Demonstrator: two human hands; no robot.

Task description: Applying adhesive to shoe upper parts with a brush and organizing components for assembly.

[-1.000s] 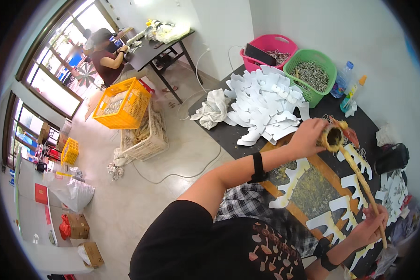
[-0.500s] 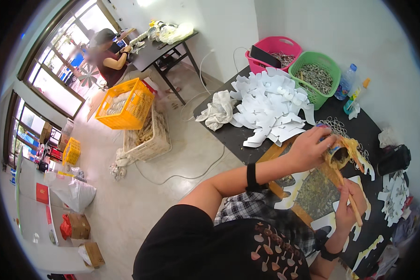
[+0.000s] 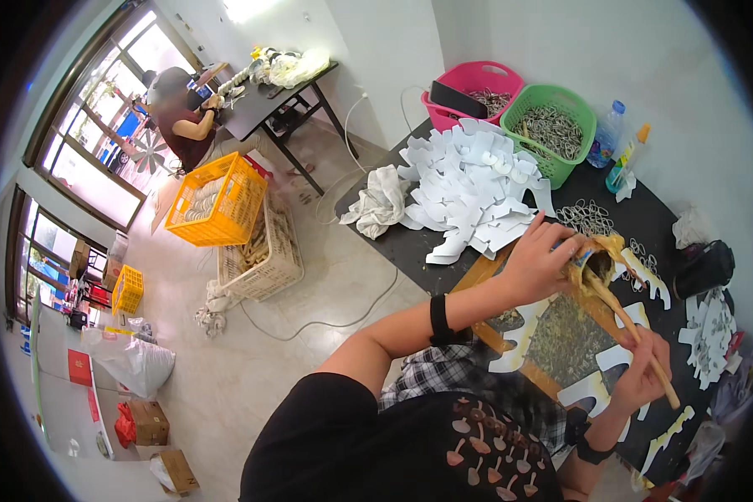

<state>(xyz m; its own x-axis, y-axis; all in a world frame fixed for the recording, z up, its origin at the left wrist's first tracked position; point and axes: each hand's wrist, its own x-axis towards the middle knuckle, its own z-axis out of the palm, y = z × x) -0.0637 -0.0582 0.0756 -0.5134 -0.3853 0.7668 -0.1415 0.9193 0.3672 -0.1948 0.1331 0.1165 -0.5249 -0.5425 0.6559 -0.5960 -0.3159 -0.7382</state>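
My left hand [image 3: 544,261] is closed round a tilted can [image 3: 581,266] crusted with yellow-brown glue, its mouth facing right. In my right hand [image 3: 642,368] is a wooden stick [image 3: 617,311], its upper end at the can's mouth; its tip is hidden. Beneath both hands lies a glue-smeared board [image 3: 565,339] with a wooden frame [image 3: 540,385]. White cut-out pieces with yellowed edges lie around it, one [image 3: 519,339] at its left side and another [image 3: 590,391] at its lower right.
A heap of white cut-outs [image 3: 477,188] covers the table's far side beside a cloth [image 3: 378,201]. Behind are pink [image 3: 506,79] and green [image 3: 552,171] baskets of metal rings, a bottle [image 3: 604,138] and a spray bottle [image 3: 623,167]. A black cup [image 3: 704,269] stands right; a person [image 3: 188,117] sits far left.
My right hand has moved right and the stick now slants more, its upper end at the can's mouth. The can's mouth has turned a little. The whole view has shifted slightly.
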